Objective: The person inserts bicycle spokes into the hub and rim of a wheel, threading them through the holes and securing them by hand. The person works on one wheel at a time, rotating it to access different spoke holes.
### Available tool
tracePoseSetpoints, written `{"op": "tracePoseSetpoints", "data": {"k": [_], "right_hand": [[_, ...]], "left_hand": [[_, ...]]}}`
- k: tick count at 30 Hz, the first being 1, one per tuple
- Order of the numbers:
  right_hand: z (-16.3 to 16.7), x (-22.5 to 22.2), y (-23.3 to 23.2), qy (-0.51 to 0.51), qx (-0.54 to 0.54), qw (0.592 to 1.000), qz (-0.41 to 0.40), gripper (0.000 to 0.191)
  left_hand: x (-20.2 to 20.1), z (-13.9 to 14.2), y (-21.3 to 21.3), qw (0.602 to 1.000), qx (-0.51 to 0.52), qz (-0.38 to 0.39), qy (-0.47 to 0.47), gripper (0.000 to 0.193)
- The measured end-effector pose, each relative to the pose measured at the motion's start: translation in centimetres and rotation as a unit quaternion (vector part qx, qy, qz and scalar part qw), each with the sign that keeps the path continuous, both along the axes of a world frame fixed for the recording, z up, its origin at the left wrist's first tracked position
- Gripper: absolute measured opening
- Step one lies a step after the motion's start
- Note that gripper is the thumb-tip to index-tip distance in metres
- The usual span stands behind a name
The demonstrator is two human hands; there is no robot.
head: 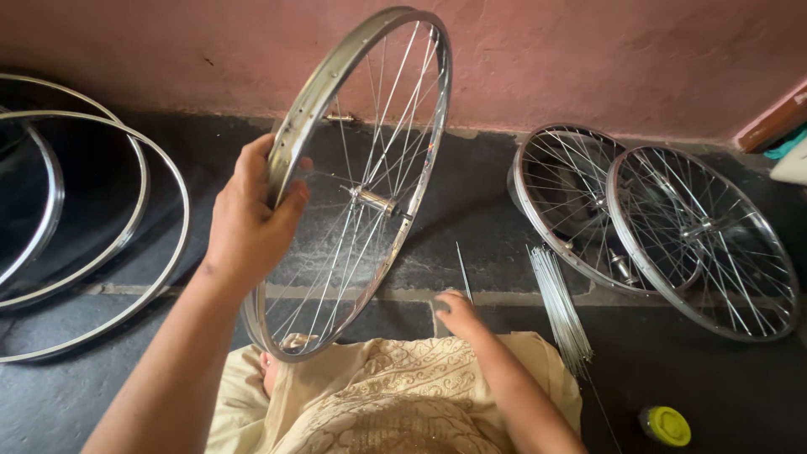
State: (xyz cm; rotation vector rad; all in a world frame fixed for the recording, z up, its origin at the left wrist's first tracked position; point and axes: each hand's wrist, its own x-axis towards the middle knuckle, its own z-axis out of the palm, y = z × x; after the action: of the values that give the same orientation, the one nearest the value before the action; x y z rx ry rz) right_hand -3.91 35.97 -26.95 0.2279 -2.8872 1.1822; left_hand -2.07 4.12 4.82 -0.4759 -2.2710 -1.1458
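Nearest us, our right hand [458, 313] pinches a single loose spoke [463, 271] at its lower end, just left of the spoke bundle [559, 307] on the dark floor [471, 202]. Our left hand [250, 217] grips the rim of the upright spoked wheel [370, 168]. Beyond, two finished wheels [672, 227] lean at the pink wall [588, 59].

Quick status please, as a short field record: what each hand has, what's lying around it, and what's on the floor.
left hand: grips the rim of an upright spoked wheel
right hand: holds a single spoke, pointing away
spoke bundle: on the floor, right of the right hand
finished wheels: two, overlapping, leaning by the wall
bare rims: stacked on the floor, far left
yellow-capped container: bottom right
floor: dark stone
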Motion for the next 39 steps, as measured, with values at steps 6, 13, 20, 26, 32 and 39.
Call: {"op": "tracePoseSetpoints", "data": {"k": [6,13,20,26,32,39], "right_hand": [[4.3,-1.9,-7.5,0.134,-0.034,0.984,0.112,0.035],[4.3,-4.1,-10.9,0.128,-0.038,0.986,0.099,0.060],[2.7,0.8,-12.0,0.201,0.025,0.969,0.140,0.033],[12.8,0.4,-11.9,0.506,0.068,0.855,0.090,0.024],[20.7,-5.0,-12.8,0.369,-0.193,0.907,0.067,0.028],[21.3,-5.0,-13.7,0.411,-0.094,0.907,0.004,0.044]], "left_hand": [[2.0,-0.2,0.0,0.998,0.010,0.030,-0.046,0.047],[1.9,-0.9,-0.8,0.997,0.042,-0.002,-0.072,0.053],[2.4,-2.0,-1.1,0.995,0.067,-0.016,-0.073,0.054],[3.3,-2.9,-1.2,0.995,0.077,-0.008,-0.064,0.055],[4.2,-3.9,-1.9,0.993,0.098,-0.017,-0.056,0.051],[4.4,-5.1,-2.5,0.989,0.114,-0.001,-0.090,0.051]]}}
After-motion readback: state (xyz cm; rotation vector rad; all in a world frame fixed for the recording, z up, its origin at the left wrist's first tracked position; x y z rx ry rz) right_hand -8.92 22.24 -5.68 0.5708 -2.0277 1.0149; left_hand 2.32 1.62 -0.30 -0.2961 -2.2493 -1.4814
